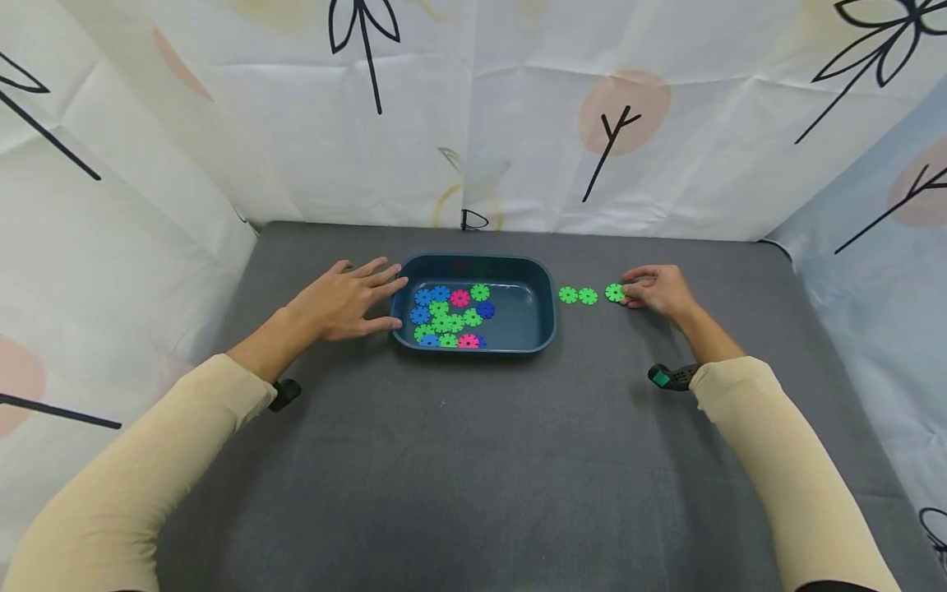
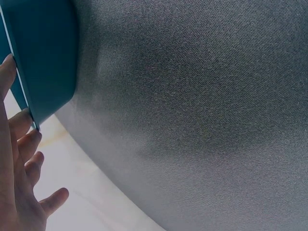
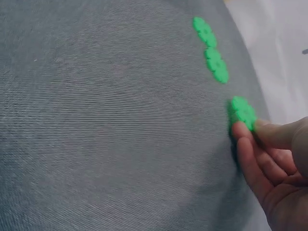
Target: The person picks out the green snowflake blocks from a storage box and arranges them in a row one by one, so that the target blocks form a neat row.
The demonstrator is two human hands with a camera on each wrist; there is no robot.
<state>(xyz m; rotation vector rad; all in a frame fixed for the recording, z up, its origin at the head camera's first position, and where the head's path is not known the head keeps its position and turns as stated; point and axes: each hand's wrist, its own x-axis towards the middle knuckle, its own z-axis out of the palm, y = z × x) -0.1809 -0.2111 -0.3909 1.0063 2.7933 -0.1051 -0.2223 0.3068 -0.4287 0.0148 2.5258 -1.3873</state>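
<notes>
My right hand [image 1: 658, 291] pinches a green notched plastic disc [image 3: 244, 111] between thumb and fingers, close over the table. To its left, two more green discs [image 1: 578, 296] lie side by side in a row, also visible in the right wrist view. My left hand [image 1: 353, 298] has its fingers spread, with the fingertips at the left rim of a dark blue tray [image 1: 518, 347]. In the left wrist view, fingertips touch the tray's rim [image 2: 21, 79]. Inside the tray, mostly on its left side, lie several discs in green, blue and pink [image 1: 459, 298].
A grey cloth [image 1: 473, 477] covers the table. Behind it and along both sides hangs a white curtain [image 1: 533, 164] with printed plant drawings. Each wrist bears a dark strapped device, the right one [image 1: 672, 377] with a green patch.
</notes>
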